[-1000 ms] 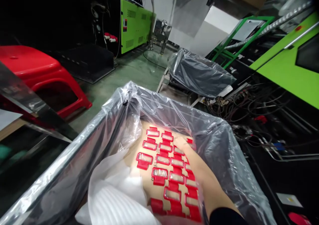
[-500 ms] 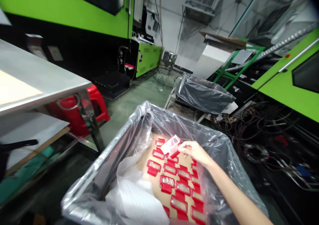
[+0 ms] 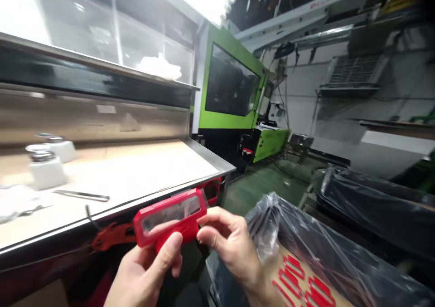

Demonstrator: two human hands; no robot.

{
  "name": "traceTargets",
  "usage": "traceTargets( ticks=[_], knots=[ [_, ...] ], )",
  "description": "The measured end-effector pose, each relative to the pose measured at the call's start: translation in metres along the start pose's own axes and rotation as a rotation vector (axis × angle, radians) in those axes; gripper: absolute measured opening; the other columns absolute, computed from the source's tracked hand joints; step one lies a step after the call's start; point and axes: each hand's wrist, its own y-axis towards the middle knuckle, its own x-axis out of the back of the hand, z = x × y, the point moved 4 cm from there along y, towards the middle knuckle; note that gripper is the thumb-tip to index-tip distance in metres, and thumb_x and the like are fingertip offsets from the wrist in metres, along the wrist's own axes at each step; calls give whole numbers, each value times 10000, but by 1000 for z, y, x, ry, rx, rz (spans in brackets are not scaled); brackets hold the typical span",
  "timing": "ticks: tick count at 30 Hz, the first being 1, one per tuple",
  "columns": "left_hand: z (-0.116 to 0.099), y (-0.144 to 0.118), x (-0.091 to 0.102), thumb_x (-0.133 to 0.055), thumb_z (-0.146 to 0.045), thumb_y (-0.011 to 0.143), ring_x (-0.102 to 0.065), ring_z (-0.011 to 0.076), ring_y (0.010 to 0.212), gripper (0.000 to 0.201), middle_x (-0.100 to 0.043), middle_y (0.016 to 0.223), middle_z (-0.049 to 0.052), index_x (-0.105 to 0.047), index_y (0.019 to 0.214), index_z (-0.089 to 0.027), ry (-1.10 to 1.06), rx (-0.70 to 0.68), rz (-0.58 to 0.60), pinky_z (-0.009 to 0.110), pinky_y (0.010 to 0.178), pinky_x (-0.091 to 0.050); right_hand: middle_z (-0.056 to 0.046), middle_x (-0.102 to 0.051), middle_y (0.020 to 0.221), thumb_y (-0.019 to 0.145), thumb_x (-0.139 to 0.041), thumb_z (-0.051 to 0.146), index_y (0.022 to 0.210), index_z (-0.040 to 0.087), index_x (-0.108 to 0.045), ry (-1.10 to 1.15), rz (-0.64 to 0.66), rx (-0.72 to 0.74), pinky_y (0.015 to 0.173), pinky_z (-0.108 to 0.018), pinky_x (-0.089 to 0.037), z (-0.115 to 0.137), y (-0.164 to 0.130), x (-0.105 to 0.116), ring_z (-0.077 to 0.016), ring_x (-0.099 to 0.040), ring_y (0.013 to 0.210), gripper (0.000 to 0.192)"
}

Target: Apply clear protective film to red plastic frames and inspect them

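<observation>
I am pinching the red part [image 3: 171, 217] with both hands [image 3: 190, 252]; my light fingertip grip could be letting it slip.

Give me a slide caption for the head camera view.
Both hands hold a red plastic part beside a steel workbench.
</observation>
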Motion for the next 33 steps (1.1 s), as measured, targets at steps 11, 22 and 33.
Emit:
traceTargets(
  ticks=[11,22,33],
  knots=[
    [-84,4,45,-704,-453,723,-574,118,672,407,-604,734,-15,-603,1068,-263,-33,-109,226,160,610,-494,36,-518,610,761,-710,369,881,186,-661,-60,-49,342,473,-156,-350,108,64,-60,-47,-434,533,225],
    [-94,10,55,-708,-526,669,-504,121,544,383,-556,623,4,-582,654,-164,43,-180,191,193,477,-452,15,-589,698,808,-661,334,806,167,-635,-207,-22,451,509,-194,-385,132,68,-74,-69,-492,583,169],
    [-121,5,48,-721,-534,649,-513,102,506,424,-557,569,9,-587,570,-140,-58,-276,88,161,464,-433,-23,-583,787,836,-603,118,888,154,-610,-663,-136,1077,656,-256,-458,132,37,-105,-108,-532,716,63]
  ],
)
